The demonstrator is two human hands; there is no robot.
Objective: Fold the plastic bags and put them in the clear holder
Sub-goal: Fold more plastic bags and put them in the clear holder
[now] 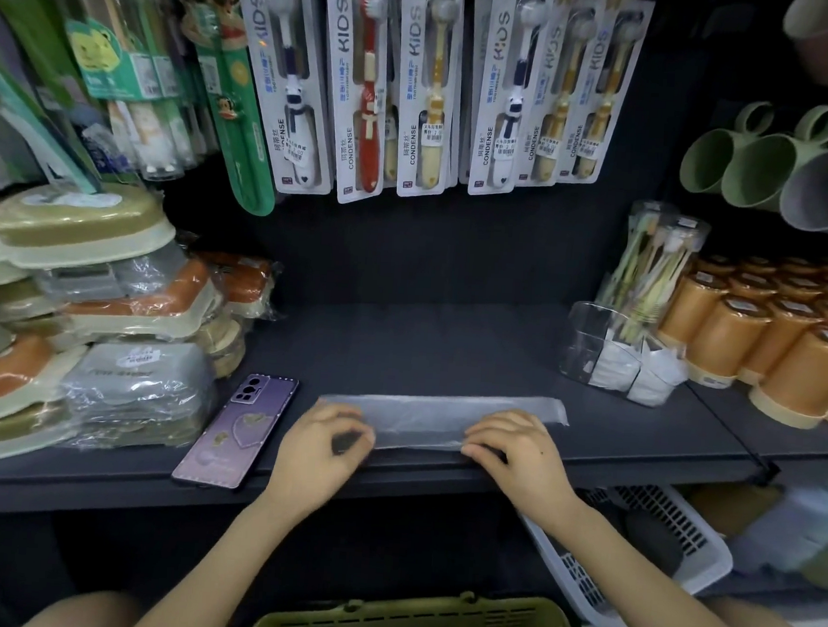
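Green basket [432,624] sits lowest, closest to us, w/ white basket [630,544] to its right, under the shelf [425,343]. Above these we reach fwd onto the shelf's front lip.

L hand [319,445] and R hand [520,453] are apart, both on the bag [434,418], which lies flat as a narrow strip just past our knuckles. L hand's thumb and curled fingers look pinched on the strip's near edge, by its left end. R hand's fingertips are bent down onto the near edge right of centre; we can't tell if they grip or only press.

Bag's long axis runs left-right, parallel w/ the shelf edge. Its right end sticks out past R hand, toward the holder side. Phone [238,428] lies just left of L hand, off the strip.

Further back and to the right stands the holder [590,333], well apart from the bag, w/ white folded pieces [612,374] inside. R hand is nearer it. We judge the next fold goes end-over-end along that axis, then the carry goes right and back.
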